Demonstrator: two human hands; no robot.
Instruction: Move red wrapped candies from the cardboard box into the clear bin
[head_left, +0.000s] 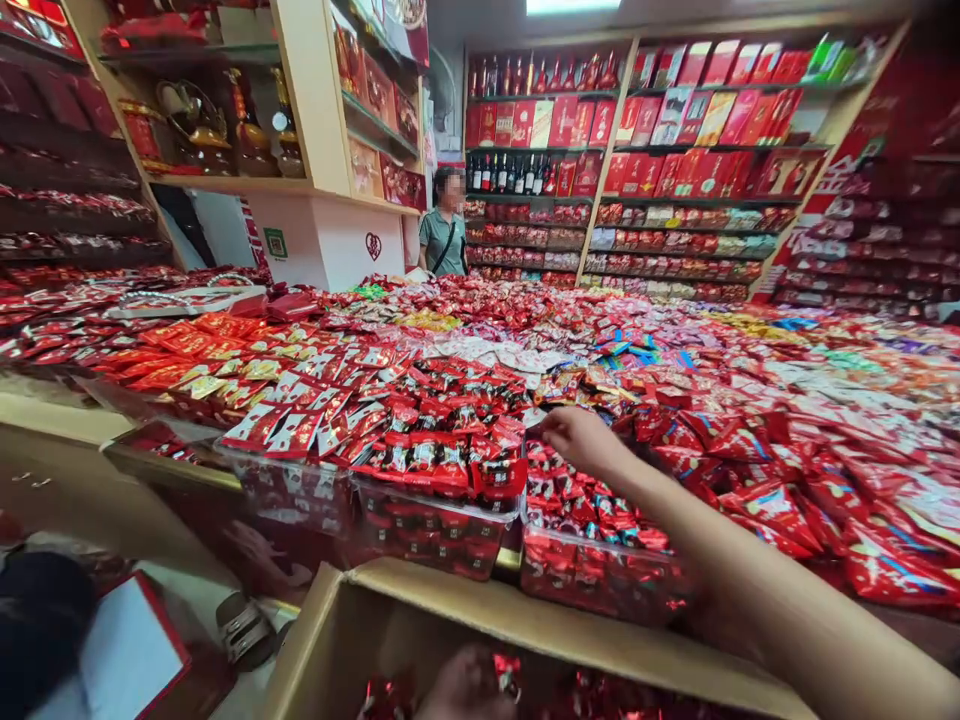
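Note:
My right hand (577, 438) reaches in from the right over the candy bins. Its fingers are pressed together at a small pale piece (532, 416), above a bin of small red wrapped candies (581, 500). Left of it stands a clear bin (435, 535) heaped with red and black packets (435, 455). My left hand (472, 685) is low inside an open cardboard box (487, 595), dark and blurred, beside a shiny red wrapped piece (508, 675). Its fingers are too unclear to read. More red wrapped pieces lie in the box.
Heaps of wrapped sweets (637, 350) spread across the wide display. A person (444, 225) stands behind it, before shelves of bottles and red boxes (562, 120). At the lower left are a shoe (246, 632), a red-edged white box (131, 650) and a dark rounded shape (41, 625).

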